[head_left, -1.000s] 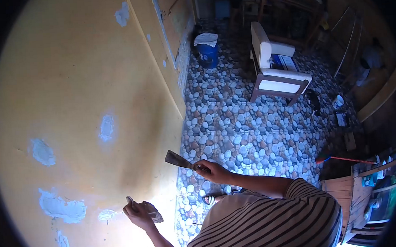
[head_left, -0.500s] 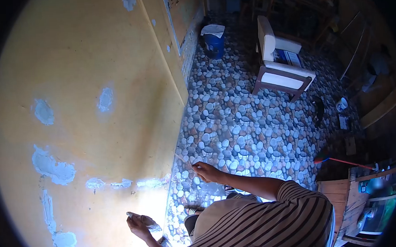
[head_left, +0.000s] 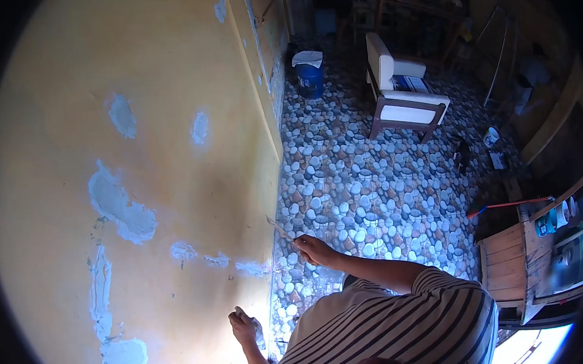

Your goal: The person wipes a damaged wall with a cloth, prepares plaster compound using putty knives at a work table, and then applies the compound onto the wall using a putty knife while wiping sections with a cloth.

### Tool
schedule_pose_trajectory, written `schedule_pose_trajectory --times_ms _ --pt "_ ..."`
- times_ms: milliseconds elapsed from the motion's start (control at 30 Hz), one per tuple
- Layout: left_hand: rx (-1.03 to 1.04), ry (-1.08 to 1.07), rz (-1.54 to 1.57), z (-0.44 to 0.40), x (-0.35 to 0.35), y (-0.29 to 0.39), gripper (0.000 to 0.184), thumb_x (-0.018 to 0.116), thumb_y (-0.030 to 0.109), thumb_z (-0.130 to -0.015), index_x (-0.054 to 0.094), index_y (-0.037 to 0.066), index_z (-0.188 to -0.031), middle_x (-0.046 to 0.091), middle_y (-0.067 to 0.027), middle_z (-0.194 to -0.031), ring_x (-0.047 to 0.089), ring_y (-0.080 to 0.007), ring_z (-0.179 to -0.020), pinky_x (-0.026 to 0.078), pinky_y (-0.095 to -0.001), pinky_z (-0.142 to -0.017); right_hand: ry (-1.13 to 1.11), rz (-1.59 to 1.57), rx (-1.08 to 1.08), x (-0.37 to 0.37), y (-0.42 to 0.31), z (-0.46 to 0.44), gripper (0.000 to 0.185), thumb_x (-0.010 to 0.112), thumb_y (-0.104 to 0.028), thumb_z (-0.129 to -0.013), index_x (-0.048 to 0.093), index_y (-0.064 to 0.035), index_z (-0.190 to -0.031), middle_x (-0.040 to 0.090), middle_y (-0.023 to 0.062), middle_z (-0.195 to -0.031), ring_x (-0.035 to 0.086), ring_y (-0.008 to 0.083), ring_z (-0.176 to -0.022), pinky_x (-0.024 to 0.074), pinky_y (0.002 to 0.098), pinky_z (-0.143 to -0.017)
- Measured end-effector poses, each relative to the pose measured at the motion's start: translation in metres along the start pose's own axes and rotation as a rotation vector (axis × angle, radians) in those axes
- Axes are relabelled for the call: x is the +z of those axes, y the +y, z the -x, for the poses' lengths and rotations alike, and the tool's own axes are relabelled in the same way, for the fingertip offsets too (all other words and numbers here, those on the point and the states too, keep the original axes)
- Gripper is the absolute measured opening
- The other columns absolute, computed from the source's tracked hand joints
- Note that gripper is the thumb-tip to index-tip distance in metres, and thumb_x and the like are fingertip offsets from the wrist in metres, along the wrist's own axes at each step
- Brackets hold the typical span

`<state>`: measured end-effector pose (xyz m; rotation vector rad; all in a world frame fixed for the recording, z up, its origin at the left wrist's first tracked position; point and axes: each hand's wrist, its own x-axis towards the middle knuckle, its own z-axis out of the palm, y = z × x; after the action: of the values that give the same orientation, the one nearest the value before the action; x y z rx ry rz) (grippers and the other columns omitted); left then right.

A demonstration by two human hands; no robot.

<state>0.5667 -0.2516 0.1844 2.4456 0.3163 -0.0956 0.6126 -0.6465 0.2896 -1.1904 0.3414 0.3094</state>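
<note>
My right hand is closed around the handle end of a thin putty knife. The knife's tip points up and left, close to the edge where the yellow wall meets the floor; whether it touches the wall I cannot tell. Lower down, my left hand is closed on a pale greyish object, partly hidden by the fingers, its kind unclear. Grey-white filler patches mark the wall, among them a large patch, a long vertical strip and a small patch nearest the hands.
Pebble-patterned floor stretches to the right of the wall. Farther off stand a blue drum with a pale cover and a cushioned armchair. A wooden cabinet and a red stick are on the right.
The view has turned, so the wall patches sit farther right and higher. My right hand with the putty knife is nearer the wall patches. Both hands keep their hold.
</note>
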Motion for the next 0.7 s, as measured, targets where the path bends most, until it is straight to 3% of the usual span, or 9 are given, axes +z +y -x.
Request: schedule_pose_trajectory --times_ms 67,167,233,267,400,600,667,700 --pt "-0.016 -0.072 0.006 -0.008 0.006 -0.036 0.043 0.055 0.031 -0.097 0.043 0.0 -0.125 0.06 -0.0315 -0.126 0.06 -0.0529 -0.113 0.049 -0.0585 -0.093 -0.047 -0.027 -0.058 0.019 0.003 0.002 0.032 0.047 -0.037 -0.111 0.056 -0.0082 -0.121 0.048 -0.0011 -0.072 0.036 0.0072 -0.049 0.0304 0.026 -0.043" --pt "-0.037 -0.112 -0.014 -0.005 -0.002 -0.037 0.038 0.062 0.019 -0.091 0.047 0.001 -0.121 0.061 -0.0272 -0.123 0.062 -0.0508 -0.109 0.05 -0.0577 -0.091 -0.077 -0.069 -0.204 0.044 0.002 0.002 0.03 0.044 -0.033 -0.113 0.054 -0.0075 -0.126 0.047 -0.0008 -0.074 0.038 0.0069 -0.052 0.0326 0.0254 -0.046" --pt "0.286 -0.117 -0.243 -0.007 -0.002 -0.057 0.033 0.068 0.009 -0.085 0.054 0.004 -0.114 0.063 -0.0227 -0.109 0.064 -0.0468 -0.102 0.052 -0.0558 -0.086 -0.063 -0.057 -0.281 0.065 -0.007 0.002 0.029 0.043 -0.032 -0.113 0.052 -0.0074 -0.128 0.046 -0.0005 -0.075 0.038 0.0069 -0.053 0.0333 0.0252 -0.047" --pt "0.281 -0.108 -0.238 -0.006 -0.001 -0.066 0.033 0.068 0.009 -0.085 0.054 0.004 -0.114 0.063 -0.0227 -0.109 0.064 -0.0468 -0.102 0.052 -0.0558 -0.086 -0.046 -0.053 -0.36 0.072 -0.012 -0.001 0.029 0.042 -0.03 -0.114 0.051 -0.0072 -0.129 0.046 -0.0003 -0.075 0.039 0.007 -0.055 0.0339 0.025 -0.049" --pt "0.049 -0.064 -0.108 0.011 0.007 -0.093 0.026 0.073 0.005 -0.08 0.062 0.006 -0.103 0.064 -0.0182 -0.099 0.065 -0.0418 -0.097 0.053 -0.0534 -0.082 -0.179 0.013 -0.391 0.084 -0.029 -0.03 0.029 0.043 -0.027 -0.114 0.045 -0.0071 -0.135 0.049 0.0025 -0.085 0.047 0.0095 -0.062 0.038 0.0248 -0.053" --pt "-0.229 -0.07 -0.126 0.061 0.028 -0.151 0.021 0.07 0.004 -0.081 0.064 0.005 -0.101 0.071 -0.0206 -0.095 0.069 -0.0404 -0.092 0.054 -0.0513 -0.081 -0.231 0.042 -0.507 0.107 -0.075 -0.055 0.03 0.044 -0.025 -0.113 0.042 -0.0088 -0.139 0.045 -0.0014 -0.078 0.043 0.007 -0.064 0.0384 0.025 -0.055" --pt "-0.491 -0.038 -0.031 0.086 0.031 -0.172 0.022 0.07 0.011 -0.083 0.063 0.003 -0.103 0.072 -0.0236 -0.1 0.07 -0.0422 -0.096 0.054 -0.052 -0.083 -0.212 0.07 -0.549 0.111 -0.082 -0.063 0.036 0.044 -0.024 -0.113 0.04 -0.0104 -0.146 0.044 -0.0018 -0.078 0.042 0.007 -0.063 0.0386 0.0246 -0.056" --pt "-0.574 -0.018 -0.047 0.096 0.031 -0.179 0.023 0.07 0.012 -0.083 0.063 0.003 -0.103 0.072 -0.0237 -0.1 0.07 -0.0424 -0.096 0.054 -0.0519 -0.083 -0.206 0.108 -0.599 0.11 -0.078 -0.073 0.047 0.045 -0.024 -0.113 0.032 -0.0129 -0.157 0.042 -0.0023 -0.077 0.042 0.0069 -0.062 0.0394 0.0253 -0.057"
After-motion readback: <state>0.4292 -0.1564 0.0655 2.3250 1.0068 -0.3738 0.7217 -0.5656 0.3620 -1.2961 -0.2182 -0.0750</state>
